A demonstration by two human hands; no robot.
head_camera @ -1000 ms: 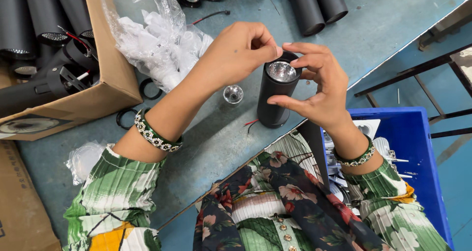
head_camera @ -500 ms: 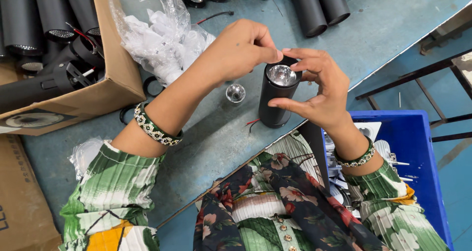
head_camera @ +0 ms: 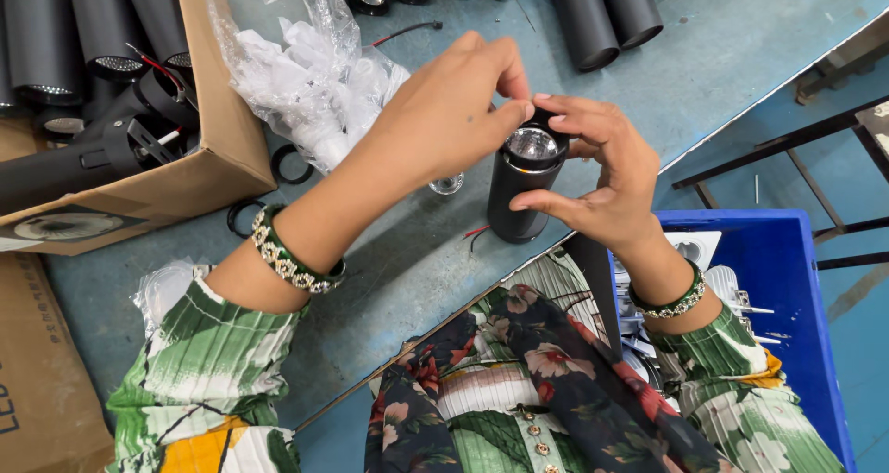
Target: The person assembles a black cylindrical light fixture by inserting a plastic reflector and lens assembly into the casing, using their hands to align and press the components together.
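Hands barely moved, both hands' fingers (head_camera: 519,112) apparently pinching black cylinder (head_camera: 520,195) rim

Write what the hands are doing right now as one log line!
left hand: fingertips at rim of black cylinder lamp | right hand: gripping lamp, upright on blue table | nearby: plastic bag, cardboard box
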